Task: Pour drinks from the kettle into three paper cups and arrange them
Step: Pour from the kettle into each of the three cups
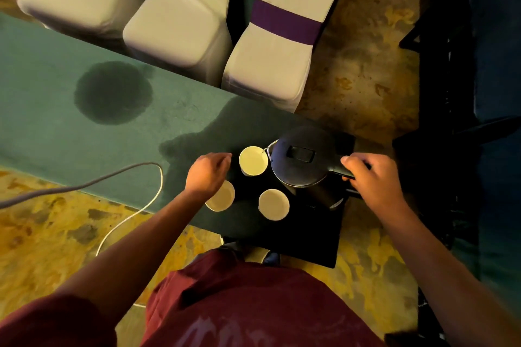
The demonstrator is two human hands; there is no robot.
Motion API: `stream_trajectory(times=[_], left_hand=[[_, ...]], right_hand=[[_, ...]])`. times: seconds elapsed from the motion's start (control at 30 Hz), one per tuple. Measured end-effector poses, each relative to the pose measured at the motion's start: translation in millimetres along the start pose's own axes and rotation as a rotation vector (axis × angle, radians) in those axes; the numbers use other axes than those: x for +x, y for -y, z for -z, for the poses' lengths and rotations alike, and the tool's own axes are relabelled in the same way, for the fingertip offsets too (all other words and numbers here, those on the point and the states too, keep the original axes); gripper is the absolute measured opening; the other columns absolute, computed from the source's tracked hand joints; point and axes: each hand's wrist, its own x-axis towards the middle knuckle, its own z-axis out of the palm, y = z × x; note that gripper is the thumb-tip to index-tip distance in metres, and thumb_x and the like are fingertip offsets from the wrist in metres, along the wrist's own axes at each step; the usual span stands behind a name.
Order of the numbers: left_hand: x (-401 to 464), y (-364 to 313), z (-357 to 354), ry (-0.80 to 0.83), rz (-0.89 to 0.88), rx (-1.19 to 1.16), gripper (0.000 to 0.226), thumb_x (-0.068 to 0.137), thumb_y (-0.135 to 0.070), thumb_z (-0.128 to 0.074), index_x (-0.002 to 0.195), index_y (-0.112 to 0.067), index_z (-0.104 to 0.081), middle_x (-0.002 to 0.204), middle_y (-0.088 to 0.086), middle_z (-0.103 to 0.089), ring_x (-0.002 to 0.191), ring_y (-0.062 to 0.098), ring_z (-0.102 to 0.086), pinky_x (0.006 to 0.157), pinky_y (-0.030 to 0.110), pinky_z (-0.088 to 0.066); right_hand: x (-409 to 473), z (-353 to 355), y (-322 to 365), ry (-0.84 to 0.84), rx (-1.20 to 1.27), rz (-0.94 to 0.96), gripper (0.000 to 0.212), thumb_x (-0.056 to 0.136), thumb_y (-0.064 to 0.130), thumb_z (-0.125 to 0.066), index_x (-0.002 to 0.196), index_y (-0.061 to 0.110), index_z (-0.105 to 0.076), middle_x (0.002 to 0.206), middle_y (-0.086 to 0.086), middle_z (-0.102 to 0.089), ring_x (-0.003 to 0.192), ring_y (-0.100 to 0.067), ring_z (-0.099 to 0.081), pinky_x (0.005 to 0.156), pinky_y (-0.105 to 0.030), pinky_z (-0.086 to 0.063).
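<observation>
Where the green table ends nearest us: we see the kettle (300, 165), dark with a closed lid, standing tilted on a black tray (315, 239), its spout turned toward the far cup.
Kettle handle: it runs out to the right, and our right hand (375, 180) is clamped on it, fingers wrapped over the top.
Far cup (253, 161): a paper cup, upright, just beside the kettle's spout; we cannot tell whether the two touch, nor whether anything is in it.
Near right cup (273, 204): upright on the tray, close under the kettle body, apart from the other two.
Near left cup (221, 198): upright, partly hidden under our left wrist.
Left hand (207, 171): it hovers just left of the far cup, fingers loosely curled and apart, clamped on nothing; we cannot tell if a fingertip touches the rim.
Tray: it overhangs the near edge of the table toward us.
Table cloth (50, 127): green, with one round dark wet patch (112, 92) well to the left and a second, larger dark patch spreading around the cups.
Cable (132, 205): a pale cord loops from the table edge down over the patterned yellow carpet (42, 248).
Chairs (174, 31): three in white covers stand along the far side of the table, two with purple bands.
Our clothing: a dark red shirt (253, 304) fills the bottom of the view.
</observation>
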Motion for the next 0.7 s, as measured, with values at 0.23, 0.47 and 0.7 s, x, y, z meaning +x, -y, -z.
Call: stream_trajectory(times=[0.23, 0.47, 0.7], left_hand=[[-43.1, 16.9, 13.3, -0.124, 0.077, 0.136, 0.032, 0.101, -0.037, -0.052, 0.124, -0.022, -0.069, 0.108, 0.012, -0.067, 0.101, 0.033, -0.064, 0.081, 0.038, -0.049], [-70.8, 17.0, 10.1, -0.07, 0.134, 0.272, 0.042, 0.099, -0.046, -0.047, 0.135, -0.028, -0.056, 0.118, 0.014, -0.07, 0.107, 0.035, -0.066, 0.083, 0.04, -0.054], [-70.3, 22.5, 10.7, 0.006, 0.191, 0.225, 0.038, 0.1, -0.039, -0.043, 0.134, -0.032, -0.057, 0.115, 0.015, -0.072, 0.1, 0.038, -0.069, 0.08, 0.041, -0.055]], right_hand=[[-16.9, 32.7, 9.5, -0.028, 0.089, 0.096, 0.022, 0.084, 0.049, -0.064, 0.073, 0.034, -0.077, 0.06, 0.005, -0.07, 0.059, -0.02, -0.071, 0.049, -0.032, -0.05], [-35.7, 50.7, 33.4, 0.074, 0.038, 0.209, 0.028, 0.084, 0.049, -0.063, 0.073, 0.026, -0.074, 0.054, 0.007, -0.067, 0.055, -0.017, -0.069, 0.052, -0.05, -0.056], [-53.9, 35.9, 47.4, 0.182, -0.049, 0.182, 0.033, 0.084, 0.054, -0.06, 0.07, 0.028, -0.074, 0.055, 0.01, -0.068, 0.051, -0.011, -0.064, 0.052, -0.042, -0.05]])
